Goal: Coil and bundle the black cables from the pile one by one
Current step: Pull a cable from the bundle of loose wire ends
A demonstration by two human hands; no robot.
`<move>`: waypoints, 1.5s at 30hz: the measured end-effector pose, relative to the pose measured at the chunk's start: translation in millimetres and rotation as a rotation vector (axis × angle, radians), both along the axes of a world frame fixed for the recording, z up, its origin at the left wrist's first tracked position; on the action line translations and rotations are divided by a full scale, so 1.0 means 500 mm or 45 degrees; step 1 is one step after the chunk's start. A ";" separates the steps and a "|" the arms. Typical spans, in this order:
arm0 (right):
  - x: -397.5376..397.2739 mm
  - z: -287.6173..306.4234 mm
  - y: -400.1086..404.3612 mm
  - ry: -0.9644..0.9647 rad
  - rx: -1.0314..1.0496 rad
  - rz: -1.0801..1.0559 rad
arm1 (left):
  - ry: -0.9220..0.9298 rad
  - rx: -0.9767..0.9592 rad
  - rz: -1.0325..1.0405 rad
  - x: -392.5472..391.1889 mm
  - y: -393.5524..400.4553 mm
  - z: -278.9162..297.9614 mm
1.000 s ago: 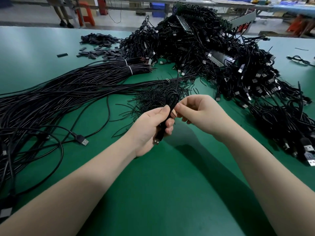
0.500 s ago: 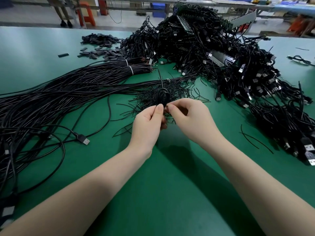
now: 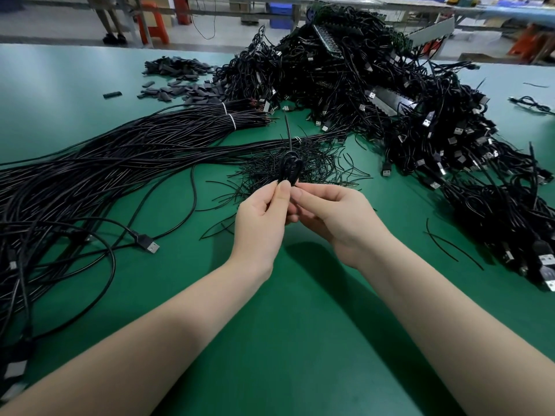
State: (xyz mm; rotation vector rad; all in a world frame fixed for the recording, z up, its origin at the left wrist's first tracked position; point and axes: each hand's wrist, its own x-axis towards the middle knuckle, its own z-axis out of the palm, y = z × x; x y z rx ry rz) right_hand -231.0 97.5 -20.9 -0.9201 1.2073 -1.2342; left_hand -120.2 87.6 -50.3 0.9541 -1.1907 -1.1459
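Green matting covers the table (image 3: 300,340) under your arms, with workshop benches and an orange stool blurred beyond its far edge. Your left hand (image 3: 259,223) and right hand (image 3: 336,219) meet above the middle of the table, and each grip is closed on the same small coiled cable (image 3: 289,171): your left thumb and fingertips pinch its lower end from the left, your right fingertips pinch it from the right. The coil stands up from your fingers, and one thin black tail rises straight from its top.

Just behind the coil, a scatter of thin black ties (image 3: 300,166) lies fanned out on the table. To your left, long straight cables (image 3: 120,157) stretch across the surface, bound near their far ends with white bands, and one loose USB plug (image 3: 150,246) lies near your left forearm. Farther back and round to your right sits the big tangled pile (image 3: 390,94) of black cables with many silver plugs showing. At the far left, small dark flat pieces (image 3: 180,82) lie scattered.
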 end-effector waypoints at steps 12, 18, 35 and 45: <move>-0.016 0.019 -0.006 -0.113 0.201 0.091 | 0.003 0.045 -0.101 0.007 -0.004 0.001; -0.024 0.027 -0.007 -0.081 0.197 0.180 | -0.082 -0.012 -0.073 0.009 -0.001 0.004; -0.010 0.009 -0.005 0.972 -0.462 -0.194 | -0.087 0.266 -0.134 0.020 -0.015 0.032; -0.036 0.028 -0.010 1.443 -1.037 -0.129 | 0.084 0.570 -0.261 0.026 -0.026 0.062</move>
